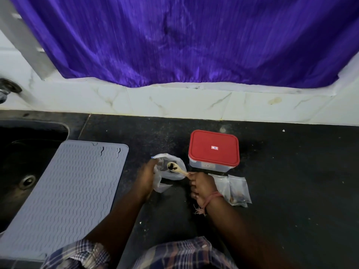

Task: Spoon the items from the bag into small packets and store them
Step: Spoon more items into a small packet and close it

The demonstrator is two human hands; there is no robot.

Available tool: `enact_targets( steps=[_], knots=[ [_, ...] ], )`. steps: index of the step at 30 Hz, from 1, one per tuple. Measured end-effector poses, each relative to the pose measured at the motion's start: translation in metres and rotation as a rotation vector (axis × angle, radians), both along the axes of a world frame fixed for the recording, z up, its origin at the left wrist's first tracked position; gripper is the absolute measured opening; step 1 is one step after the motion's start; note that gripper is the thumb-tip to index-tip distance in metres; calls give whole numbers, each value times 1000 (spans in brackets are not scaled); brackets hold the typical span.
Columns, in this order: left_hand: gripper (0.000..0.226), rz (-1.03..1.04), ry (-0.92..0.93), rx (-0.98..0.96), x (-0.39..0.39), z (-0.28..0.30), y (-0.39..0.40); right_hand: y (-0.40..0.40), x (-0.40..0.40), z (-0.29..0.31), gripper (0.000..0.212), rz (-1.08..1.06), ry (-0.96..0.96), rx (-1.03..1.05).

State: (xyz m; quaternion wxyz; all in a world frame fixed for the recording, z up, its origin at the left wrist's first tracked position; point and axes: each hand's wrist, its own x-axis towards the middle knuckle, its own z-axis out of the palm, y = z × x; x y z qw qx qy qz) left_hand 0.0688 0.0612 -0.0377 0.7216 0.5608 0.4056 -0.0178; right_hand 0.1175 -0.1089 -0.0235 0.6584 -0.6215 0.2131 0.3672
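A white plastic bag [175, 172] sits open on the black counter in front of me. My left hand [146, 177] grips a small clear packet [157, 165] beside the bag's mouth. My right hand [202, 186] pinches the handle of a small wooden spoon [175, 168]. The spoon's bowl holds a few dark pieces and hovers over the bag opening, close to the packet. Several clear small packets [235, 189] lie flat just right of my right hand; some show dark contents.
A clear box with a red lid [213, 149] stands behind the packets. A grey ribbed mat [66, 191] covers the counter at left, overlapping the dark sink [23, 171]. A purple curtain [184, 39] hangs above the white tiled ledge.
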Motion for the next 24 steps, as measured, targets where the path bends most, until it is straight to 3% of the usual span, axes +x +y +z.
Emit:
enact_targets(
  steps=[3, 6, 8, 11, 16, 24],
  knots=[
    [27, 38, -42, -58, -8, -2, 8, 1, -1, 5, 25, 18, -32, -7],
    [41, -33, -47, -36, -12, -12, 21, -2, -1, 9, 23, 58, -58, 1],
    [36, -71, -47, 9, -15, -6, 22, -3, 0, 10, 24, 89, -74, -1],
    [29, -25, -78, 9, -19, 0, 22, -1, 2, 11, 23, 123, -76, -14],
    [43, 43, -61, 65, -27, -6, 23, -4, -1, 11, 20, 153, -74, -31],
    [23, -30, 47, 223, -42, -12, 21, 1, -2, 16, 21, 172, -90, -67]
  ],
)
